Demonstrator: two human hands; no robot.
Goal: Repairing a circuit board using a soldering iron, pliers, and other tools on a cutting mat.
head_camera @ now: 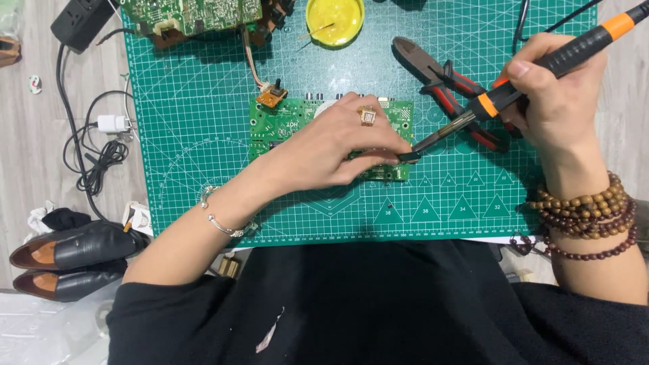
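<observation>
— Green fibreglass, that small flat circuit board (270,125) under my left hand (331,145). It lies near the middle of the green gridded cutting mat (203,81), and my palm and fingers press down flat across its right half, spread rather than curled, so nothing is pinched; I am only pinning it.

— And your right hand?

— My right hand (554,101) is closed round the black-and-orange soldering iron (534,71), gripped like a pen on the rubber sleeve, with the dark metal tip (410,155) down at the board's right edge, just beside my left fingertips (389,152).

— How would that board handle?

— Light and stiff, I judge, thin enough to skate on the smooth mat if it were not pressed. It looks fragile on top: small parts and sockets along the far edge. The bare edges and corners seem the safe places to hold it, away from the hot tip.

— What else is near?

— Red-and-black handled side cutters (453,88) lie on the mat just beyond the iron. A round yellow tin (334,20) sits at the top edge, and a larger green circuit board (196,13) with brown parts lies at the upper left, joined by thin wires to a small orange part (272,94) beside my board. Black leather shoes (67,257) stand off the mat to my left.
</observation>
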